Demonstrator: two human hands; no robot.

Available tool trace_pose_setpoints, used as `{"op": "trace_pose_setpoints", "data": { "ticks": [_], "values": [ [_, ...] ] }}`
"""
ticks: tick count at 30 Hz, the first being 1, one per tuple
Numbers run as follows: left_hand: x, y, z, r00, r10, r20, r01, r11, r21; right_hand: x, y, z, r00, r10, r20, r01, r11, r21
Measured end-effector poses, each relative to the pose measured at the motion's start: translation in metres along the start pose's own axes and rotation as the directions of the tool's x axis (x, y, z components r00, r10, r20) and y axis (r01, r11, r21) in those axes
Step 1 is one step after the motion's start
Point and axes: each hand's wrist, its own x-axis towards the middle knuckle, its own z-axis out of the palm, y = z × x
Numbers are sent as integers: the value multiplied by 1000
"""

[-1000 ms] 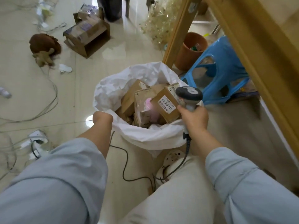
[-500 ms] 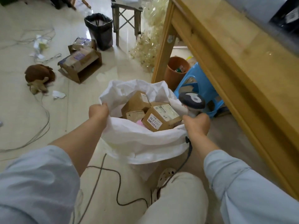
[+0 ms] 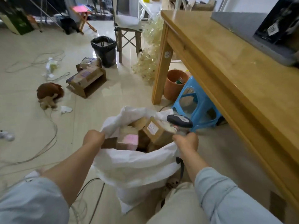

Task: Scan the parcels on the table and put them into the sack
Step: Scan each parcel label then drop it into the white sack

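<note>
Two-handed now: with left hand [image 3: 93,138] curled on the sack [image 3: 134,165] rim and right hand [image 3: 186,141] wrapped round the scanner [image 3: 179,122] beside it, spread the mouth wide over parcels [image 3: 156,130] already inside.

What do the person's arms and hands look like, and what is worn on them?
Both arms wear loose light-blue sleeves: the left sleeve and the right sleeve end near the elbow, so the forearms are bare. The right one shows a stitched seam. The left hand and right hand wear no gloves, and no watch or band shows on either wrist.
</note>
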Motion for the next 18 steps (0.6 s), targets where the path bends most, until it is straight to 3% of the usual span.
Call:
{"op": "trace_pose_setpoints", "data": {
  "ticks": [4, 7, 11, 13, 16, 18],
  "values": [
    [6, 18, -13, 997, 73, -38, -73, 997, -13, 14, -25, -7, 994, -84, -75, 81, 996, -50],
    [8, 49, -31, 990, 91, -107, -109, 979, -172, 15, -56, -16, 973, -186, -136, 187, 982, -4],
    [-7, 72, -40, 968, 171, -186, -225, 919, -323, -4, -75, -25, 870, -443, -219, 473, 874, 111],
    [-11, 61, -37, 964, 209, -167, -251, 922, -293, -11, -64, -22, 839, -501, -213, 530, 841, 110],
    [-4, 15, -25, 974, 222, -37, -221, 975, 34, -8, -25, -11, 956, -286, -62, 285, 958, -32],
    [-3, -19, -16, 987, 141, 75, -154, 962, 223, -2, 8, -5, 992, -126, -31, 117, 973, -198]
  ]
}}
